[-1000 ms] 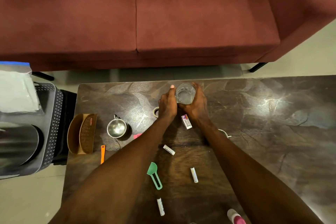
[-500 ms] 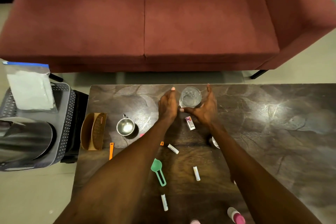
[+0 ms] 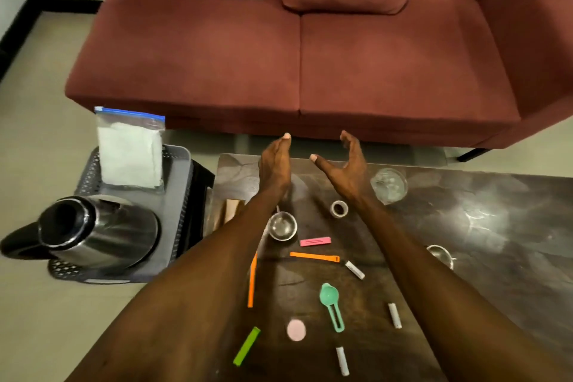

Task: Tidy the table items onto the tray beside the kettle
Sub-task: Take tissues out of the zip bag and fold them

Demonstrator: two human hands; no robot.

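Observation:
My left hand (image 3: 275, 164) and my right hand (image 3: 347, 166) hover side by side over the far edge of the dark table (image 3: 496, 226), both empty with fingers apart. A clear glass (image 3: 388, 185) stands on the table just right of my right hand, apart from it. Left of the table a grey perforated tray (image 3: 178, 195) holds a steel kettle (image 3: 99, 232) and a zip bag of white stuff (image 3: 130, 149). Between my forearms lie a tape roll (image 3: 339, 209), a small steel cup (image 3: 282, 226), a pink clip (image 3: 315, 241) and an orange clip (image 3: 314, 257).
Nearer me lie a green scoop (image 3: 331, 304), a second orange clip (image 3: 252, 282), a green clip (image 3: 246, 346), a pink disc (image 3: 296, 330) and several white sticks. Another steel cup (image 3: 440, 254) sits at my right forearm. A red sofa (image 3: 297, 56) stands beyond the table.
Both hands have let go of the glass and lifted away to its left. The camera view has shifted left, bringing the tray and kettle into fuller view.

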